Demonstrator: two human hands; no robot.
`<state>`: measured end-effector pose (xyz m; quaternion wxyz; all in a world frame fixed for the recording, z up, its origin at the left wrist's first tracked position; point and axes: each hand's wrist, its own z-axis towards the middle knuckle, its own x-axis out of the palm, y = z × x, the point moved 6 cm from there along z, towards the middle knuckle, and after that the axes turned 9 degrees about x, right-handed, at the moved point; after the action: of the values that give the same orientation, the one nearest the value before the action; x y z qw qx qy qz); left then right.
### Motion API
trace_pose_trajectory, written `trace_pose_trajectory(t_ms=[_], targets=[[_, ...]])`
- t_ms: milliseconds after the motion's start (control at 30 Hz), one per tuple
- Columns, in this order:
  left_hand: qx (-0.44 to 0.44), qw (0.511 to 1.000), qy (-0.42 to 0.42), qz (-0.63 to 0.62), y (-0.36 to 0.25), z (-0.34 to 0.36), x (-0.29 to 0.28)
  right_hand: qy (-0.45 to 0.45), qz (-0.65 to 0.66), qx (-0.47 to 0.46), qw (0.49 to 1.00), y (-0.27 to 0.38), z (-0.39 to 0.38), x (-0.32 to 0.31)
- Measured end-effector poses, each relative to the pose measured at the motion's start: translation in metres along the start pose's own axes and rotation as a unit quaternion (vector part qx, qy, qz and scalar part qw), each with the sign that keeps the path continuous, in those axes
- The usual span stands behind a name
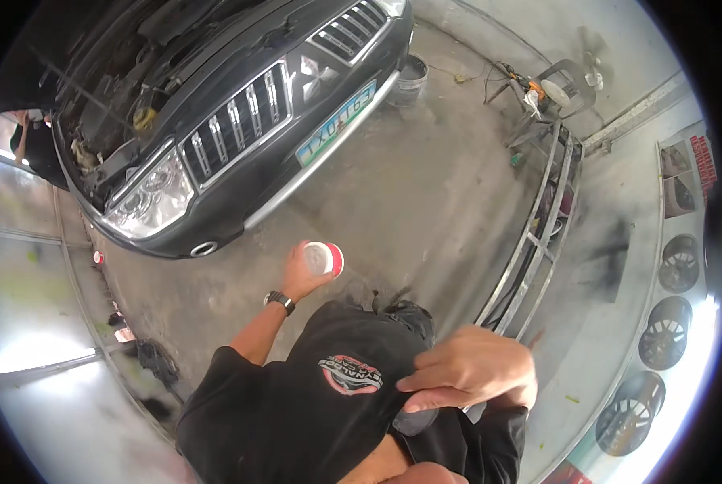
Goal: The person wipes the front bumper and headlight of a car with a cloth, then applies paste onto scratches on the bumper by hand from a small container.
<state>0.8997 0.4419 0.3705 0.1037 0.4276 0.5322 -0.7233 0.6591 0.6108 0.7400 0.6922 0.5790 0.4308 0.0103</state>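
In my left hand [298, 274] is a small round tub [319, 260], white on its face with a red band around its side. The fingers of that hand wrap the tub's left edge, and a dark watch [280, 301] sits on the wrist. My right hand [467, 373] is raised in front of my black shirt [296, 403], its fingers loosely bent. A gap shows between thumb and index finger, with nothing visible in it. Just below that hand is a grey rounded thing [415, 421], partly hidden.
Ahead on the left stands a dark car [240, 129] with its engine bay exposed. Beyond its bumper is a bucket [409, 81]. Along the right runs a metal frame [530, 242], with a fan [591, 60] farther back. Another person [39, 145] is at the far left.
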Motion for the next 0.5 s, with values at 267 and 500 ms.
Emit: trace_pose_trajectory(t_ms=[267, 500], targets=[[-0.055, 0.998, 0.009, 0.019, -0.069, 0.095, 0.067, -0.164, 0.27, -0.016, 0.949, -0.16, -0.065, -0.069], [-0.078, 0.995, -0.056, 0.008, -0.171, 0.17, 0.106, -0.258, 0.326, 0.309, 0.855, -0.41, -0.146, -0.124]])
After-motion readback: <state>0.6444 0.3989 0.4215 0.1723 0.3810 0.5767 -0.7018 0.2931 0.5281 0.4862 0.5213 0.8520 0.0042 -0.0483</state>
